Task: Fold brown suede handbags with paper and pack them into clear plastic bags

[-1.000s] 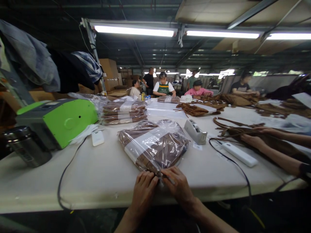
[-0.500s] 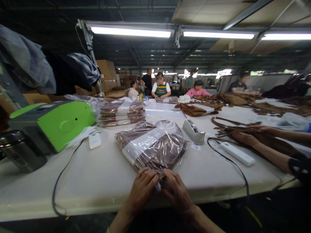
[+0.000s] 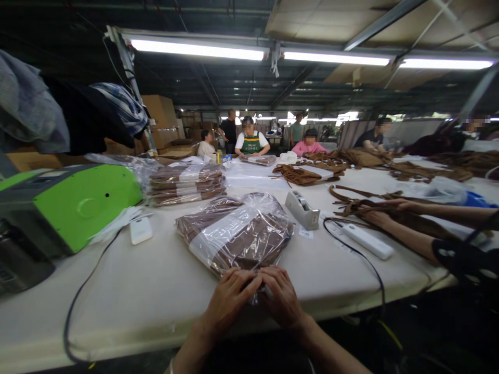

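Note:
A folded brown garment in a clear plastic bag (image 3: 237, 234), with a pale paper band across it, lies on the table in front of me. My left hand (image 3: 233, 293) is closed on the near edge of the bag, knuckles up. Beside it my right hand (image 3: 281, 296) grips the same edge, and the fingers of both hands nearly touch. A bit of crumpled plastic shows between them; the thumbs are mostly hidden. Just beyond the bag's right side stands a grey tape dispenser (image 3: 302, 210).
A green and grey machine (image 3: 86, 205) and a dark flask (image 3: 23, 259) stand left, near a white device (image 3: 141, 230). Bagged garments (image 3: 187, 183) are stacked behind. At right, a co-worker's hands (image 3: 376, 214) handle brown cloth near a white power strip (image 3: 366, 241) and cable.
My hands have drawn closer together at the bag's near edge. The view has turned slightly right, so things appear shifted left. The bag stays flat on the table.

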{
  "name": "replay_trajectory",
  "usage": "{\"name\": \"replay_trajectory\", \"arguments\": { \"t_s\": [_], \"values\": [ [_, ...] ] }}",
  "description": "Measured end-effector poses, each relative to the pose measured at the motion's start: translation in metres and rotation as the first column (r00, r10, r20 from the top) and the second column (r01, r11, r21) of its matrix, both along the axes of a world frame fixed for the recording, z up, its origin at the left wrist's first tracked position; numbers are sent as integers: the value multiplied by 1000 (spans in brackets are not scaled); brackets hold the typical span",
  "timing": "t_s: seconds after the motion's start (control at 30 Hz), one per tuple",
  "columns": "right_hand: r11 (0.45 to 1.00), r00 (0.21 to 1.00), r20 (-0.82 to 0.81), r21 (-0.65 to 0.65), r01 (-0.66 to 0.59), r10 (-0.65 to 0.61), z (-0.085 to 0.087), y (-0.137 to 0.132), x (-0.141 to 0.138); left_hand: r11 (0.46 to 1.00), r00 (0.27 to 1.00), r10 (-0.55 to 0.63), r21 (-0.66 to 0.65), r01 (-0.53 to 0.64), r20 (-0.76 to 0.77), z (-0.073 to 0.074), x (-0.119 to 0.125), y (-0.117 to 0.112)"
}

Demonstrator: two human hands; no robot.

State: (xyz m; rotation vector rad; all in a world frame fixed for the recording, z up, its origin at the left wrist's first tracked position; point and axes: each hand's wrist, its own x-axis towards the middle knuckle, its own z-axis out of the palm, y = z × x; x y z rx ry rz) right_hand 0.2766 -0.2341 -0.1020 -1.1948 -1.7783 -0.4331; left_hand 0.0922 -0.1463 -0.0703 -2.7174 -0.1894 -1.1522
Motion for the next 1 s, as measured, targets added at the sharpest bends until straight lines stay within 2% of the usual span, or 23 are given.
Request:
{"name": "replay_trajectory", "arguments": {
  "t_s": [0.07,0.17,0.37,0.57,0.67,0.73,0.83,0.9,1.0],
  "values": [
    [1000,1000,-6,3,25,-25,-4,-1,0,1000,999,-2,-13,2,-42,3,2,2],
    [997,997,-3,12,81,-81,-7,2,-2,1000,1000,23,-14,-24,-13,5,10,3],
    [992,992,-29,24,124,-123,1,9,-4,998,994,58,-31,-56,90,1,22,-3],
    [1000,999,48,-13,12,-12,10,13,1,999,990,33,-4,-33,140,0,19,-6],
    [997,997,25,-46,-68,69,16,16,10,1000,988,25,7,-26,155,4,21,-3],
    [980,988,-23,-132,-151,150,27,16,19,1000,985,19,13,-22,169,10,23,-1],
    [910,958,-72,-301,-286,278,49,11,37,1000,986,1,13,-3,166,19,24,3],
    [873,944,-41,-370,-319,327,62,8,46,1000,987,-17,-3,18,157,23,23,5],
    [891,941,79,-355,-283,330,72,12,52,999,988,-39,-24,43,148,28,23,7]
  ]
}}
